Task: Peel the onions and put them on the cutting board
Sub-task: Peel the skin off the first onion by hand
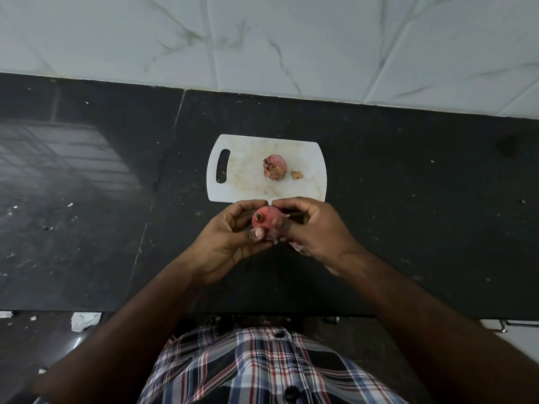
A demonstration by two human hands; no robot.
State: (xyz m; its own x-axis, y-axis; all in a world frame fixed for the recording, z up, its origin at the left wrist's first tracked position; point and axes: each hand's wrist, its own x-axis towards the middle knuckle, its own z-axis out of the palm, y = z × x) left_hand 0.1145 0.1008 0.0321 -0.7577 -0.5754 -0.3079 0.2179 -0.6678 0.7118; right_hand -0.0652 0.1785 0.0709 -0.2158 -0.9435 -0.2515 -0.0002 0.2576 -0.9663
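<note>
Both hands, left (230, 237) and right (313, 228), grip 1 onion (269, 221) near the cutting board (248, 188)

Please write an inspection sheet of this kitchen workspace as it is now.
Surface: dark stone counter, pale specks scattered on it.
Job's things: white plastic cutting board with handle slot; one reddish onion on the board, a small peel scrap beside it; a second pink onion held in front of the board.
Clutter: crumpled white scrap at the counter's near edge.
Grippers: left hand and right hand both grip the held onion.
Cables: nothing seen.
Surroundings: white marble-pattern wall tiles.
</note>
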